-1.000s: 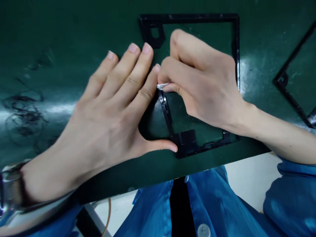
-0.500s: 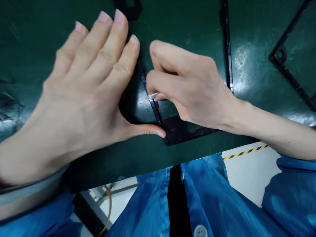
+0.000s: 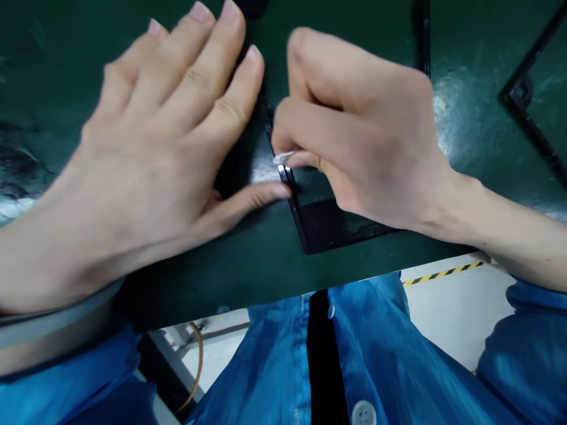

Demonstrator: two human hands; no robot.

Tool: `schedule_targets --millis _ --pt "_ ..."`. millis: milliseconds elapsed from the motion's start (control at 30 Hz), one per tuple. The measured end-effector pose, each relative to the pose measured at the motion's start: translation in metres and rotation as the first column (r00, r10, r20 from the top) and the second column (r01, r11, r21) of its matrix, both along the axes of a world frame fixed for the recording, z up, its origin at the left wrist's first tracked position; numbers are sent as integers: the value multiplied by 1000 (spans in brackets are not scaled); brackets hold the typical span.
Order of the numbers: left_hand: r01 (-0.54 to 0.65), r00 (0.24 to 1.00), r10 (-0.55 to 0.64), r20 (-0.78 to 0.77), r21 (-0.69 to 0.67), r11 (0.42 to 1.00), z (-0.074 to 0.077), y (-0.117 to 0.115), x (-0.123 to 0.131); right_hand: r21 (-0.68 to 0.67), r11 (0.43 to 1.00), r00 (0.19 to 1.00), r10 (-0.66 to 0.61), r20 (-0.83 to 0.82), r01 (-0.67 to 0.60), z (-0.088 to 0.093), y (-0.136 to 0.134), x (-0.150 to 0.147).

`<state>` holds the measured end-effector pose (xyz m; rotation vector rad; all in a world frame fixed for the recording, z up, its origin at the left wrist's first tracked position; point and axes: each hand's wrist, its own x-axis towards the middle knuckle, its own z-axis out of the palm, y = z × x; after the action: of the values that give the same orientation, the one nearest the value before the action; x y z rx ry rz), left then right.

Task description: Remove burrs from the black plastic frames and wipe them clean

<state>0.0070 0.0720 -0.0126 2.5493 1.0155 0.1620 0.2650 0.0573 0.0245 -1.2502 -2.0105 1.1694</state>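
A thin black plastic frame (image 3: 325, 227) lies on the green work surface, partly hidden under both hands. My left hand (image 3: 159, 130) is spread palm down at its left side, with the thumb tip touching the frame's left bar and the fingers reaching along it. My right hand (image 3: 363, 124) is closed above the frame. Its thumb and index finger pinch what looks like a cotton swab (image 3: 283, 158). Only the white tip shows, at the left bar just above my left thumb; the rest is hidden in the hand.
Another black frame (image 3: 522, 106) lies at the far right. Dark stringy scraps (image 3: 18, 165) are on the green table (image 3: 212, 277) at the left. The near table edge runs just in front of my blue jacket (image 3: 274, 354).
My left thumb has moved up the left bar, away from the frame's near corner. The right hand stays closed with its white tip at the bar, and its knuckles are raised. The view has shifted slightly.
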Motion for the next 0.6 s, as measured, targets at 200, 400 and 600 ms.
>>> schedule_targets --millis 200,400,600 --pt "-67 990 75 -118 69 995 1 0 7 -20 997 997 -73 -20 73 -2 -10 -9" --pt "-45 889 116 -443 166 985 6 -6 21 -21 996 980 -80 181 85 0 -30 -8" --pt "10 925 87 -369 254 967 1 -5 16 173 969 935 111 338 -177 2 -57 -2"
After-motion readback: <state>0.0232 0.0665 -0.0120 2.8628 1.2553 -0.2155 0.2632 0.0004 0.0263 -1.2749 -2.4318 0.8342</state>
